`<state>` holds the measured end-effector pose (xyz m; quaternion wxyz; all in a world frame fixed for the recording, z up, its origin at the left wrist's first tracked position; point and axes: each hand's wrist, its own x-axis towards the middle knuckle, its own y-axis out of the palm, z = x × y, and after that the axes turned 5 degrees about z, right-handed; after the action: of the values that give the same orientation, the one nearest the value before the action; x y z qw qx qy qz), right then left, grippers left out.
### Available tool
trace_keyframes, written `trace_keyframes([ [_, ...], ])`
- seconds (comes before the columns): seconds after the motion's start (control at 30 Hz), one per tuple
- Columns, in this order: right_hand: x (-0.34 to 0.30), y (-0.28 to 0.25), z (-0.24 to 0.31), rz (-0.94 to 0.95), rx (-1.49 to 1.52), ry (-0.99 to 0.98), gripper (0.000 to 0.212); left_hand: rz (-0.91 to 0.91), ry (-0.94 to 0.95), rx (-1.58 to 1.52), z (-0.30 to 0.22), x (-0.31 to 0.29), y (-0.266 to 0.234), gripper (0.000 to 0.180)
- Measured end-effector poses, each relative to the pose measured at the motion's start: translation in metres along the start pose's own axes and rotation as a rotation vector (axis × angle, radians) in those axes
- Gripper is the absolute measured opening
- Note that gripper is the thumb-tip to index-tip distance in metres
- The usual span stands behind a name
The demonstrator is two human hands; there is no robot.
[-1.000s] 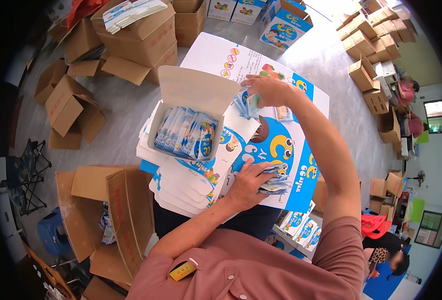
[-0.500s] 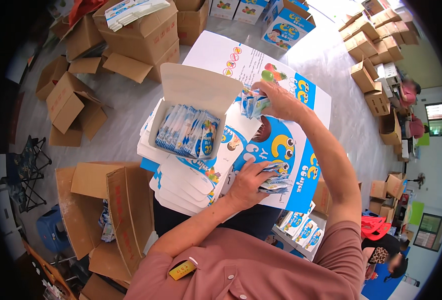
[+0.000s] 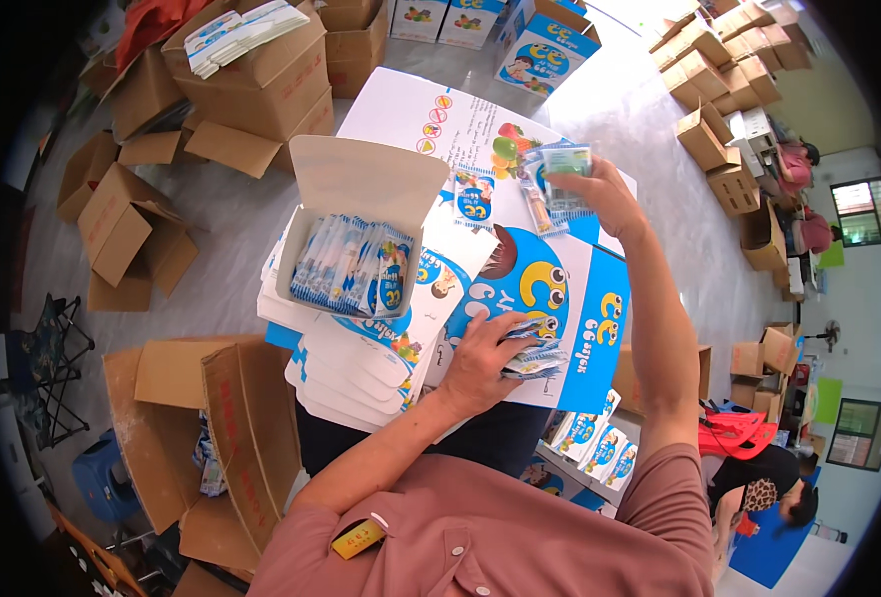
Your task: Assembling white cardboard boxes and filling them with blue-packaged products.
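My left hand is closed round a bunch of small blue-and-white sachets near the front of a large printed carton. Over the carton's far right part, my right hand grips a few more sachets between thumb and fingers. A single sachet lies on the carton, left of that hand. To the left stands a white box with its lid up, holding a row of upright sachets. Beneath and beside it lie stacked flat white box blanks.
Open brown cartons stand at the far left, with another near my left side. Printed carrier boxes are at the back. A tray of filled printed boxes sits by my right. Other people are at the far right.
My right hand has moved right with its sachets, leaving one sachet lying on the carton. My left hand still holds its bunch. The whole view has shifted slightly.
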<state>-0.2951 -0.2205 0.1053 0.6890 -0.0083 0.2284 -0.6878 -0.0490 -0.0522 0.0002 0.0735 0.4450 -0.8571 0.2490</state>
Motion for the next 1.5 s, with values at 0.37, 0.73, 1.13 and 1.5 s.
trace_keyframes([
  [0.37, 0.004, 0.042, -0.065, -0.362, -0.586, 0.163, 0.066, 0.031, -0.001, 0.004, 0.006, 0.003, 0.004, 0.080],
  [0.73, -0.059, 0.030, -0.057, -0.162, -0.050, 0.021, 0.067, -0.003, -0.162, -0.164, 0.006, 0.007, 0.006, 0.063],
  [1.13, -0.125, 0.067, -0.140, 0.081, 0.655, -0.371, 0.048, -0.095, -0.058, -0.076, 0.017, 0.042, 0.025, 0.112],
  [1.5, -0.139, 0.080, -0.111, -0.019, 0.543, -0.342, 0.087, 0.112, -0.089, -0.112, 0.015, 0.041, 0.022, 0.135],
])
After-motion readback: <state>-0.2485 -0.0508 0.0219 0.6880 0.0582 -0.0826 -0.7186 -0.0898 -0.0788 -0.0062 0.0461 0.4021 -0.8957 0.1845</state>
